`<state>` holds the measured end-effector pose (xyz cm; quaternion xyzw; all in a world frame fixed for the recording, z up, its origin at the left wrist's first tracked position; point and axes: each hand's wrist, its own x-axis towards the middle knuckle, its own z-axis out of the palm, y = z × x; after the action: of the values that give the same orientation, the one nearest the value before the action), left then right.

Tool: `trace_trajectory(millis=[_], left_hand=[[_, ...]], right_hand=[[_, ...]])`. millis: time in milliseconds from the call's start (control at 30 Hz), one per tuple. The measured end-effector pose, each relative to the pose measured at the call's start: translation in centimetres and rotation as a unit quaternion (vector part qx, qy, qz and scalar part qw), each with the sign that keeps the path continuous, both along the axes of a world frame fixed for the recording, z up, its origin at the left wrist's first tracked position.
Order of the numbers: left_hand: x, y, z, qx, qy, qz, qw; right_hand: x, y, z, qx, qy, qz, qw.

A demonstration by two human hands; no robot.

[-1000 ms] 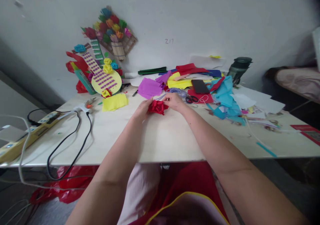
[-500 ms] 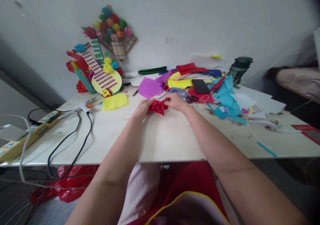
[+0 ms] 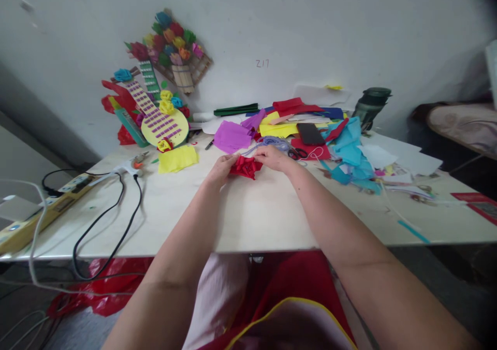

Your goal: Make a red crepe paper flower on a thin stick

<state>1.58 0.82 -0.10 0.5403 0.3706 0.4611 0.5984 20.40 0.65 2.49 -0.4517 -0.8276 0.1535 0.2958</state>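
A crumpled, folded piece of red crepe paper (image 3: 247, 168) is held just above the white tabletop, between my two hands. My left hand (image 3: 224, 168) has its fingers closed on the paper's left side. On the right, the thumb and fingers of my right hand (image 3: 271, 157) pinch the paper's upper right edge. Just behind my right hand lie a coil of pale purple cord (image 3: 274, 142) and a pair of black-handled scissors (image 3: 297, 154). A sheet of yellow crepe paper (image 3: 178, 159) rests to the left of my left hand.
At the left are a glue gun (image 3: 128, 166) and a power strip (image 3: 50, 205) with cables. A guitar-shaped craft (image 3: 165, 127) leans on the wall. Purple paper (image 3: 232, 136), a phone (image 3: 309, 134), blue crepe paper (image 3: 351, 145) and a dark bottle (image 3: 371, 107) line the back and right.
Both hands keep their hold on the red crepe paper in nearly the same place. The whole view has shifted very slightly.
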Motion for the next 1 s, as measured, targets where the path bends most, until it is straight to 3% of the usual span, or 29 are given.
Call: trace_trajectory(millis=[367, 667, 1000], left_hand=[[0.19, -0.32, 0.16, -0.029, -0.008, -0.005, 1.0], [0.63, -0.7, 0.53, -0.034, -0.034, 0.003, 0.999], [0.8, -0.31, -0.04, -0.023, -0.048, 0.005, 0.999]], right_hand=[[0.13, -0.07, 0.05, -0.02, -0.002, 0.015, 1.0], [-0.29, 0.39, -0.26, 0.06, 0.0, 0.001, 0.998], [-0.49, -0.14, -0.08, 0.119, -0.046, -0.04, 0.991]])
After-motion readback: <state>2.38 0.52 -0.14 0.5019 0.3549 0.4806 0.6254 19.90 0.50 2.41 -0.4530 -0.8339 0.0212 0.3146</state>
